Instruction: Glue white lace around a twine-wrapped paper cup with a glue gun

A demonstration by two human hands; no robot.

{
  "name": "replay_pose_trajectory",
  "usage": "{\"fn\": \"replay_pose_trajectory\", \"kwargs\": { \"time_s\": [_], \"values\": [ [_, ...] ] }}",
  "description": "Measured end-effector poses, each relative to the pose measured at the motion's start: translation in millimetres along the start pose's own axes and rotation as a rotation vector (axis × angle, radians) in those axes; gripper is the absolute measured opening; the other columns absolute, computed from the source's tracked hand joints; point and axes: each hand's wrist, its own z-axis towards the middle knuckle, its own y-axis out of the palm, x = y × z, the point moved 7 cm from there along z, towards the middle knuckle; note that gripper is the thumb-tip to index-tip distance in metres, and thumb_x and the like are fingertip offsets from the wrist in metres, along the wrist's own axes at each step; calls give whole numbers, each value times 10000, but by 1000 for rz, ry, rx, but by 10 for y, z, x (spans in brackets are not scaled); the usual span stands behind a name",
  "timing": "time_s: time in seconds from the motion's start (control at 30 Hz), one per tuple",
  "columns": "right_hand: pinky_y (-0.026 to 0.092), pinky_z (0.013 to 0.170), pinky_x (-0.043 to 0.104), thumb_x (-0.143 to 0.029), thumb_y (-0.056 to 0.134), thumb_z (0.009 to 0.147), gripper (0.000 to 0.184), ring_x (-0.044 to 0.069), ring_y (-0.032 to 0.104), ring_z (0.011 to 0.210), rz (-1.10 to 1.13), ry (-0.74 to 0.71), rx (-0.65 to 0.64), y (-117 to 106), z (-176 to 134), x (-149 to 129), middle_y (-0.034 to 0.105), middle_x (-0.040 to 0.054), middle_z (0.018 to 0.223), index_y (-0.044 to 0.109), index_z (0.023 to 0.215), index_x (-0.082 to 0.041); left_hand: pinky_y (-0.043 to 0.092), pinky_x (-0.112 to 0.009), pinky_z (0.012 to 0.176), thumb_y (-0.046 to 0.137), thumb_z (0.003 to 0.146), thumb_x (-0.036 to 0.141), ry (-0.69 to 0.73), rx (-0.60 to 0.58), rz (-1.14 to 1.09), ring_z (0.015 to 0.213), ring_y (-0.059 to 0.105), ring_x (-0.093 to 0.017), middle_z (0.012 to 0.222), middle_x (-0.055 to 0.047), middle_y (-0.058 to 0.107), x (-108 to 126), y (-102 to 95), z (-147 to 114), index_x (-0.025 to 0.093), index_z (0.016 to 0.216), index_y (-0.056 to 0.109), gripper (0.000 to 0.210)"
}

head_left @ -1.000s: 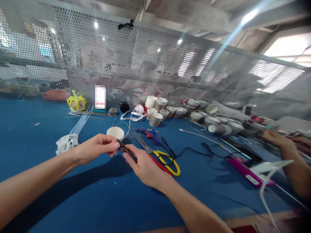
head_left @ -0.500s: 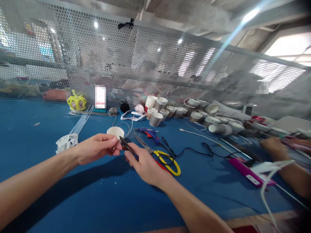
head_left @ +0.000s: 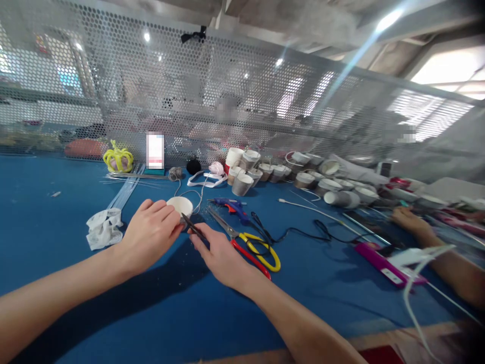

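My left hand (head_left: 151,232) is closed at the near left side of a small white paper cup (head_left: 180,206), its fingertips partly hidden behind the knuckles. Black tweezers (head_left: 195,228) are pinched in my right hand (head_left: 222,255), their tip at the cup's near wall. Grey yarn (head_left: 197,202) trails behind the cup from a small ball (head_left: 175,174). Just right of my right hand lie big scissors (head_left: 237,235) with one red and one yellow handle. Beyond them is a blue glue gun (head_left: 233,207).
Several cups wrapped in grey yarn (head_left: 242,184) stand along the mesh partition (head_left: 189,101). A crumpled white strip (head_left: 104,227) lies at left. On the right are a purple power strip (head_left: 379,263) with cables and another person's hand (head_left: 411,222).
My left hand has turned knuckles-up and moved onto the cup's side. The tweezers have shifted slightly left to the cup. At right, the other person's hand has moved slightly left.
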Motion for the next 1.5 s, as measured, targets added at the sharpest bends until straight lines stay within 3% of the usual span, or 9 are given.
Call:
{"fn": "replay_pose_trajectory", "kwargs": {
  "time_s": [0.27, 0.4, 0.6, 0.83, 0.93, 1.1, 1.23, 1.4, 1.5],
  "values": [
    [405, 545, 221, -333, 350, 915, 213, 91, 467, 559, 188, 8, -78, -36, -51, -72, 501, -16, 666, 487, 869, -176, 369, -267, 640, 504, 812, 437, -388, -408, -1311, 660, 479, -133, 685, -19, 568, -172, 387, -69, 146, 728, 591, 315],
    [399, 536, 216, -326, 341, 913, 213, 83, 447, 547, 233, 5, -97, -40, -61, -111, 486, -16, 672, 472, 843, -173, 340, -233, 588, 643, 727, 424, -502, -531, -1606, 604, 458, -103, 629, 1, 540, -125, 516, -146, 142, 710, 585, 288],
    [399, 538, 220, -326, 348, 910, 203, 92, 460, 550, 174, -7, -81, -49, -53, -91, 495, -19, 657, 474, 850, -180, 309, -239, 551, 572, 741, 482, -441, -498, -1396, 558, 383, -104, 581, 34, 436, -139, 475, -136, 174, 636, 444, 350],
    [410, 650, 271, -271, 400, 892, 160, 134, 526, 660, 0, 10, 29, -35, 1, 9, 592, 46, 822, 516, 924, -165, 287, -326, 623, 418, 806, 233, -72, -23, -78, 643, 408, -179, 622, -25, 472, -39, 15, 1, 173, 581, 455, 236],
    [402, 612, 254, -311, 377, 904, 194, 121, 506, 614, 36, 8, 6, -35, -2, 10, 566, 21, 743, 506, 893, -168, 314, -312, 621, 432, 817, 269, -131, -78, -272, 637, 429, -171, 627, -24, 490, -94, 55, -6, 163, 609, 484, 239],
    [392, 557, 228, -364, 338, 916, 246, 99, 471, 564, 162, 3, -51, -65, -27, -32, 508, -7, 684, 488, 902, -168, 360, -247, 623, 463, 845, 373, -435, -361, -1235, 640, 473, -125, 673, -18, 559, -219, 357, -76, 141, 713, 565, 286],
    [386, 536, 221, -349, 340, 914, 233, 95, 449, 552, 190, -12, -58, -69, -46, -66, 480, -16, 654, 480, 858, -171, 336, -215, 560, 584, 789, 361, -541, -510, -1649, 579, 459, -103, 590, -7, 535, -121, 517, -140, 132, 670, 552, 260],
    [379, 515, 218, -347, 342, 912, 226, 95, 440, 538, 183, -20, -67, -72, -54, -81, 473, -23, 637, 483, 875, -175, 316, -219, 544, 599, 755, 415, -481, -536, -1682, 553, 396, -100, 561, 31, 439, -58, 515, -144, 155, 664, 492, 296],
    [384, 553, 229, -327, 357, 908, 210, 99, 457, 551, 116, -31, -45, -78, -35, -73, 490, -21, 636, 494, 864, -175, 299, -231, 541, 504, 809, 387, -344, -444, -1213, 551, 360, -107, 578, 34, 409, -117, 401, -95, 168, 636, 447, 284]
  ]
}}
